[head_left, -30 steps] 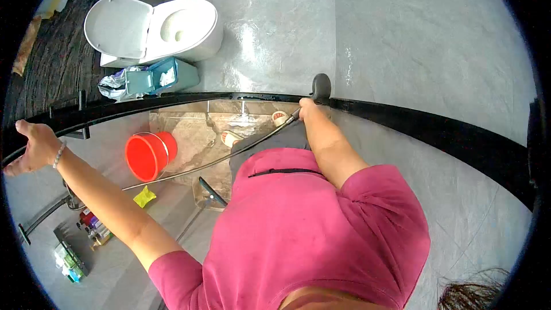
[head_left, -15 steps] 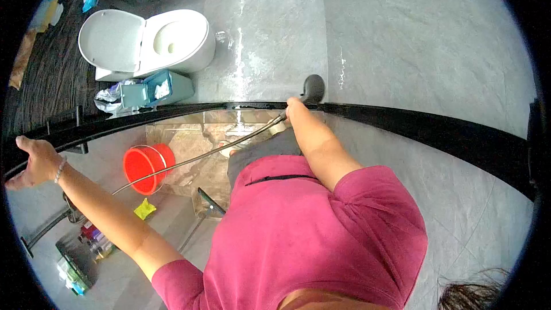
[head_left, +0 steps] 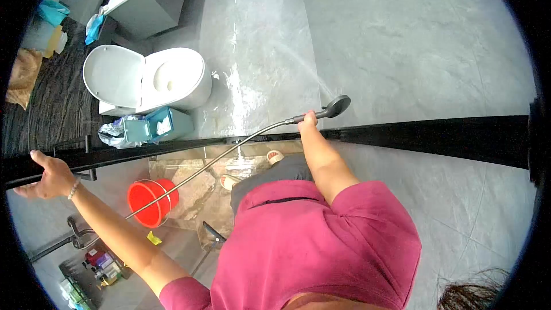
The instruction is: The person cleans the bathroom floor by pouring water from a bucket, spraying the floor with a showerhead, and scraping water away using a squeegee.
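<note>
My right hand point(head_left: 309, 120) is closed around the handle of a black shower head point(head_left: 336, 106), held out beyond the black rail. Thin water spray leaves the head toward the floor on the far side. A metal shower hose point(head_left: 212, 163) runs from the handle down to the left, passing over the red bucket point(head_left: 150, 202) and behind my left forearm. At the far left, my left hand point(head_left: 49, 179) grips the black frame point(head_left: 123, 155) of the glass screen, thumb on one side and fingers on the other.
Beyond the frame stand a white toilet point(head_left: 182, 77) with its lid up, a teal bin point(head_left: 175, 123) and a grey cabinet point(head_left: 152, 3). Wet patches shine on the grey floor point(head_left: 258, 28). Several bottles point(head_left: 103, 267) sit on a shelf at lower left, near a yellow packet point(head_left: 154, 237).
My right hand has moved right with the shower head, which is now raised and turned, its spray visible. The view has tilted up, showing more of the far floor. My left hand keeps its grip.
</note>
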Demonstrator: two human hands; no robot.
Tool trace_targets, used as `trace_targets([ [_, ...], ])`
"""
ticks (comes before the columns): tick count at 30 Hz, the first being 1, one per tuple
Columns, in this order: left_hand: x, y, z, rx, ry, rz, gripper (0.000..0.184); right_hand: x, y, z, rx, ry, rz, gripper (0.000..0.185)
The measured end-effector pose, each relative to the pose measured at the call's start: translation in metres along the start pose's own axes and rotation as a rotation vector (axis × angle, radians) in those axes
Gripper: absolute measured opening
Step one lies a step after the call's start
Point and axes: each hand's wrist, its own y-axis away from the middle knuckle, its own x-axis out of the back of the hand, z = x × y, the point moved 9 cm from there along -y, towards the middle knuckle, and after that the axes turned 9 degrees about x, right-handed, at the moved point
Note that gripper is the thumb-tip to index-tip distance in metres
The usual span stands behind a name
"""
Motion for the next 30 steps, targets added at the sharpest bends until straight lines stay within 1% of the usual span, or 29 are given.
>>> trace_targets([
  [1,0.003,0.002,0.008,-0.104,-0.174,0.027,0.084,0.004,0.022,-0.007,-0.109,0.08,0.038,0.024],
  [2,0.008,-0.002,0.004,-0.094,-0.173,0.041,0.084,0.004,0.034,-0.014,-0.101,0.072,0.026,0.024],
  [4,0.009,0.0,0.021,-0.115,-0.183,0.026,0.082,-0.013,0.044,-0.014,-0.117,-0.012,-0.045,0.025],
  [5,0.012,0.001,0.034,-0.09,-0.091,-0.027,0.082,-0.014,0.025,-0.003,-0.121,0.026,-0.015,0.026],
  [6,0.01,0.002,0.025,-0.034,-0.142,-0.006,0.084,-0.019,0.02,-0.001,-0.124,0.079,-0.081,0.027],
  [8,0.017,0.006,0.044,-0.034,-0.135,-0.082,0.082,-0.018,0.022,0.0,-0.169,0.142,-0.074,0.027],
  [9,0.023,0.013,0.042,0.047,-0.02,-0.17,0.079,-0.02,0.015,0.004,-0.169,0.163,-0.107,0.027],
  [10,0.029,0.023,0.041,0.128,0.1,-0.252,0.077,-0.026,-0.006,0.004,0.04,0.724,-0.28,0.027],
  [11,0.04,0.036,0.039,0.239,0.147,-0.317,0.074,-0.038,-0.03,0.012,0.279,1.277,-0.446,0.027],
  [12,0.052,0.054,0.037,0.174,0.235,-0.373,0.066,-0.046,-0.046,0.023,0.41,1.563,-0.56,0.027],
  [13,0.065,0.079,0.022,0.164,0.149,-0.476,0.055,-0.054,-0.061,0.033,0.579,1.839,-0.647,0.027],
  [14,0.075,0.105,0.015,0.124,-0.065,-0.605,0.048,-0.054,-0.079,0.052,0.561,2.139,-0.789,0.028],
  [15,0.087,0.137,0.01,-0.071,-0.363,-0.744,0.051,-0.058,-0.071,0.053,0.642,2.311,-0.915,0.027],
  [16,0.106,0.181,-0.045,0.297,-0.187,-0.815,0.053,-0.056,-0.056,0.05,0.747,2.377,-1.033,0.025],
  [17,0.128,0.231,-0.087,0.357,-0.218,-0.929,0.056,-0.057,-0.044,0.047,0.86,2.43,-1.143,0.023],
  [18,0.154,0.299,-0.144,0.432,-0.457,-1.152,0.06,-0.059,-0.029,0.046,0.979,2.458,-1.26,0.022],
  [19,0.196,0.337,-0.174,1.007,-0.451,-1.21,0.062,-0.057,-0.019,0.044,1.114,2.48,-1.379,0.02],
  [20,0.219,0.353,-0.185,1.069,-0.542,-1.265,0.061,-0.058,-0.011,0.04,1.221,2.488,-1.477,0.019],
  [21,0.24,0.371,-0.213,0.955,-0.674,-1.199,0.06,-0.058,0.001,0.035,1.313,2.478,-1.58,0.018],
  [22,0.261,0.367,-0.23,1.045,-0.667,-1.095,0.058,-0.059,0.012,0.032,1.401,2.46,-1.675,0.017],
  [23,0.265,0.35,-0.246,1.086,-0.694,-1.003,0.055,-0.061,0.029,0.025,1.472,2.434,-1.765,0.016],
  [24,0.288,0.351,-0.276,1.004,-0.759,-0.963,0.055,-0.053,0.045,0.019,1.549,2.392,-1.857,0.015],
  [25,0.295,0.333,-0.283,1.03,-0.821,-0.94,0.057,-0.05,0.06,0.012,1.621,2.341,-1.948,0.015],
  [26,0.303,0.322,-0.307,0.921,-0.805,-0.86,0.059,-0.044,0.076,0.006,1.711,2.283,-2.002,0.015],
  [28,0.299,0.28,-0.341,0.945,-0.888,-0.862,0.059,-0.038,0.124,-0.016,1.394,2.412,-1.536,0.013],
  [29,0.294,0.264,-0.369,0.874,-0.913,-0.843,0.061,-0.019,0.176,-0.011,1.588,2.25,-1.861,0.012],
  [30,0.272,0.245,-0.397,0.811,-0.946,-0.842,0.063,-0.011,0.226,-0.011,1.75,2.05,-2.19,0.012],
])
